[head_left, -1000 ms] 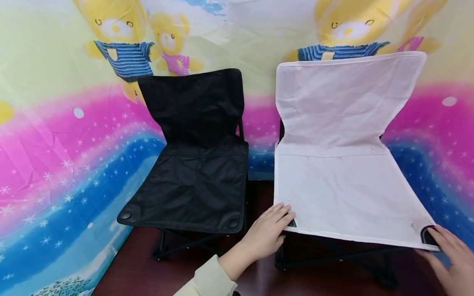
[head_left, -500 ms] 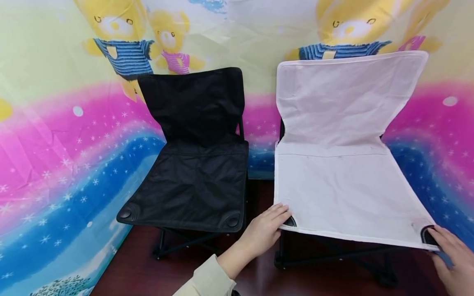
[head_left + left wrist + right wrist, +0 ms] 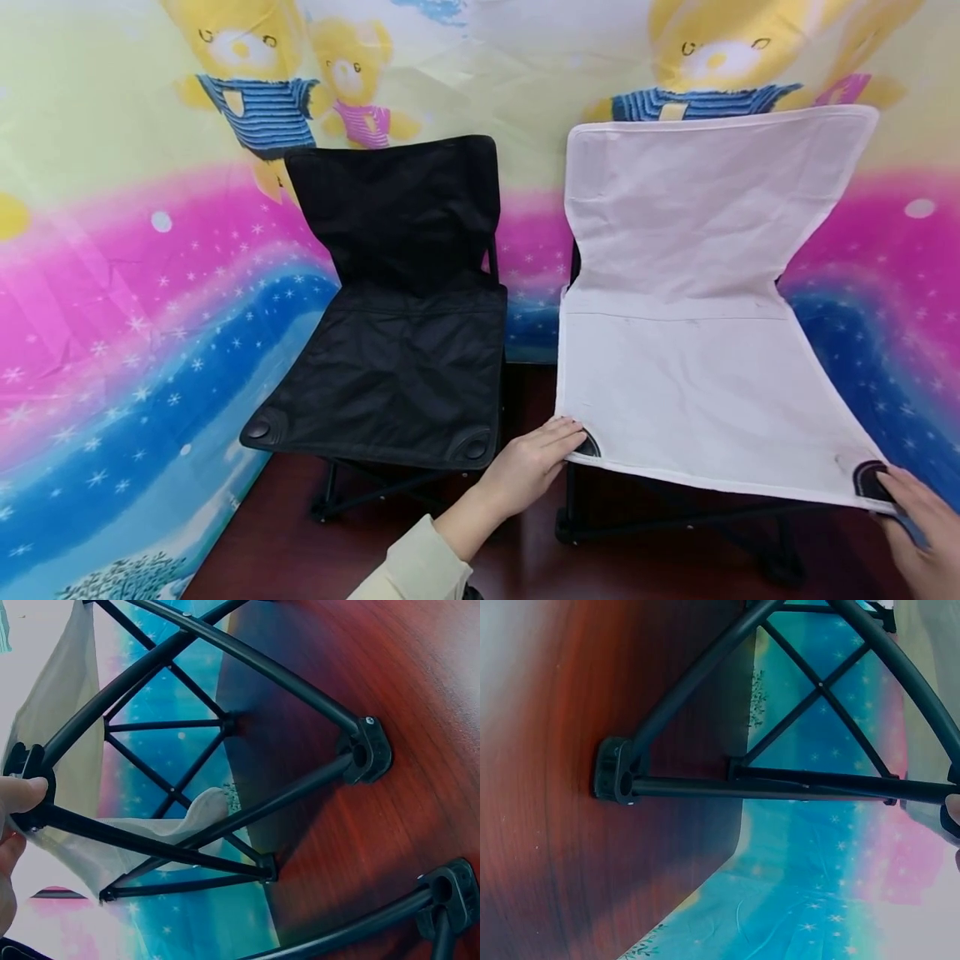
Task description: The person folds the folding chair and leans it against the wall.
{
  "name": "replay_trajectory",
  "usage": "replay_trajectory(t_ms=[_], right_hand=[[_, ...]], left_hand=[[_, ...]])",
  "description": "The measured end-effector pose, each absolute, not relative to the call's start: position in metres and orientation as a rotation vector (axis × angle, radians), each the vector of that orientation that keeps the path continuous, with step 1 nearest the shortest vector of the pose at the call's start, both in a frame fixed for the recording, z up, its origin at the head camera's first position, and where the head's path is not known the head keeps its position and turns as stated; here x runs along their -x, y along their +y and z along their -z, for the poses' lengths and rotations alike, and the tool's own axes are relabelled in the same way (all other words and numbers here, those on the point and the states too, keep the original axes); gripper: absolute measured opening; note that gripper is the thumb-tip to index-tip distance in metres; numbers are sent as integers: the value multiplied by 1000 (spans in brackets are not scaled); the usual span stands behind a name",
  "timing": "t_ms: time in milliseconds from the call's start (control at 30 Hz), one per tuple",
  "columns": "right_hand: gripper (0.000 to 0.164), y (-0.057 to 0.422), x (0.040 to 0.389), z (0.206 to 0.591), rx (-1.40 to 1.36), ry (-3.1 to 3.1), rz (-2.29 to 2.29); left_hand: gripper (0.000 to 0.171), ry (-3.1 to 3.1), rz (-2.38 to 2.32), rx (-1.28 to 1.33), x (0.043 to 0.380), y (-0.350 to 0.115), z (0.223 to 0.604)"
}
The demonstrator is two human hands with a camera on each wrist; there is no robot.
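A white folding chair (image 3: 675, 375) stands unfolded on the right in the head view, with black patches on its front seat corners. My left hand (image 3: 528, 467) grips its front left corner, fingers on top of the fabric. In the left wrist view the thumb (image 3: 26, 793) presses the black plastic joint (image 3: 34, 772) under that corner. My right hand (image 3: 922, 521) holds the front right corner, partly cut off by the frame edge. Only a bit of that hand shows in the right wrist view, against the joint. Black crossed tubes (image 3: 821, 686) form the chair's frame.
To the left stands a black folding chair (image 3: 397, 367), also unfolded. Both chairs are on a dark red-brown wooden surface (image 3: 525, 558). A colourful cloth backdrop (image 3: 172, 275) with printed bears hangs behind them and along the sides.
My left fingers have drawn back slightly to the left, showing more of the black corner patch. My right thumb has moved in closer under its corner. The chairs stay put; the view shifts slightly.
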State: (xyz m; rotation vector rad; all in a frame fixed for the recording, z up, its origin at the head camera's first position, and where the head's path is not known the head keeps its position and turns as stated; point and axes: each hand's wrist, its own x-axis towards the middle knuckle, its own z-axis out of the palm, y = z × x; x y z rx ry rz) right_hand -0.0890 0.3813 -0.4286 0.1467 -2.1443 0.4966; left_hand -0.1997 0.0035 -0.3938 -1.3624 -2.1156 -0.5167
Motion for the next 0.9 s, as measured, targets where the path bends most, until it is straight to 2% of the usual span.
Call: replay_trajectory(t_ms=[100, 167, 200, 367, 467, 633, 700, 900], right_hand=[[46, 377, 88, 427, -112, -2164, -515], [42, 376, 88, 426, -103, -2159, -524], [43, 375, 88, 426, -103, -2156, -530], [66, 376, 89, 422, -150, -2142, -534], [66, 375, 87, 418, -131, -2187, -500], [49, 371, 86, 414, -118, -2236, -474], [49, 370, 87, 412, -135, -2221, -494], [69, 372, 93, 406, -189, -2169, -519]], left_hand=[[36, -2099, 571, 1368, 201, 5, 394], [34, -2091, 598, 1366, 202, 6, 395], [33, -2087, 603, 1363, 202, 7, 396], [33, -2077, 623, 1348, 202, 8, 395], [33, -2074, 644, 1343, 202, 8, 395], [34, -2078, 679, 1328, 202, 9, 394], [33, -2081, 687, 1325, 202, 10, 393], [33, -2077, 661, 1328, 199, 11, 389]])
